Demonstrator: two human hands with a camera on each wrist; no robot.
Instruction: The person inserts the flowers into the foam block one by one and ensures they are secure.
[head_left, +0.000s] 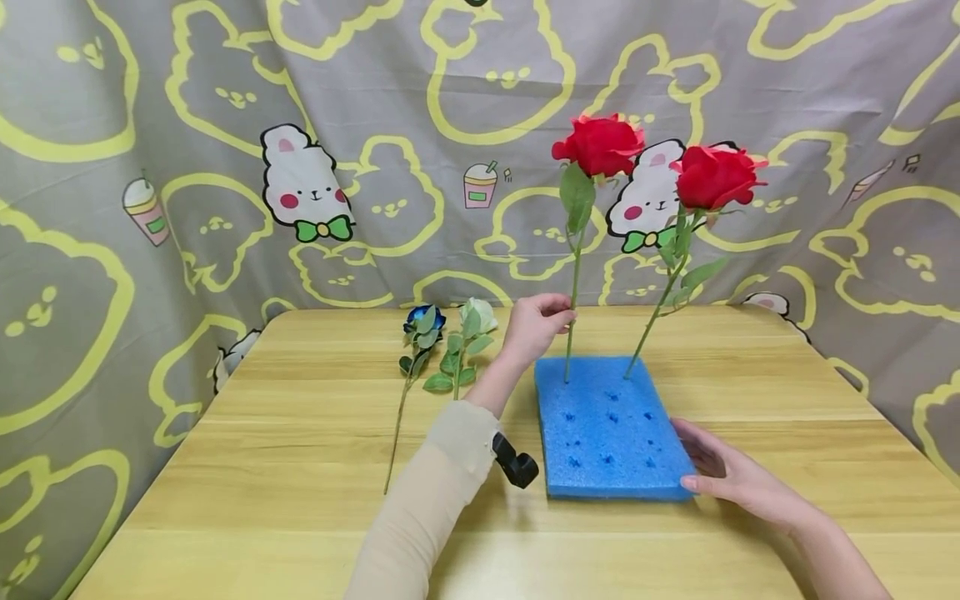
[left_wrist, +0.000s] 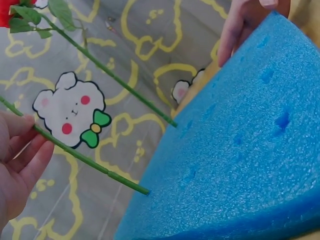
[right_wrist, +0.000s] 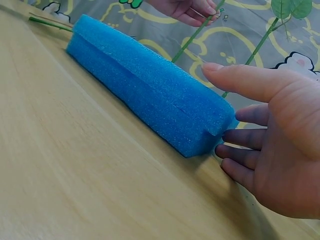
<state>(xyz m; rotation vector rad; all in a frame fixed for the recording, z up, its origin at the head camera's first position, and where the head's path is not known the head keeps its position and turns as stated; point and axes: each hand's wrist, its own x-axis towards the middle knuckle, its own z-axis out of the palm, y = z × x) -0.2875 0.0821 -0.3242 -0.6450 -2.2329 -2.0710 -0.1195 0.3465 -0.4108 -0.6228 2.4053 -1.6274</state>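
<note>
The left hand (head_left: 537, 327) pinches a green-stemmed red artificial rose (head_left: 598, 147) standing in the blue foam slab (head_left: 607, 435), at whose edge the right hand (head_left: 738, 479) spreads its fingers; insertion seems nearly done, next needing careful release.

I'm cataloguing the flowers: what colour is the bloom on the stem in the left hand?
The bloom is red, seen best in the head view.

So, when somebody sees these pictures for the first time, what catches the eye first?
Most likely the two red roses, standing in the far side of the blue foam block, before a cartoon-print cloth. The left hand pinches the left one's stem. Further left, a blue rose and a whitish rose lie on the table.
</note>
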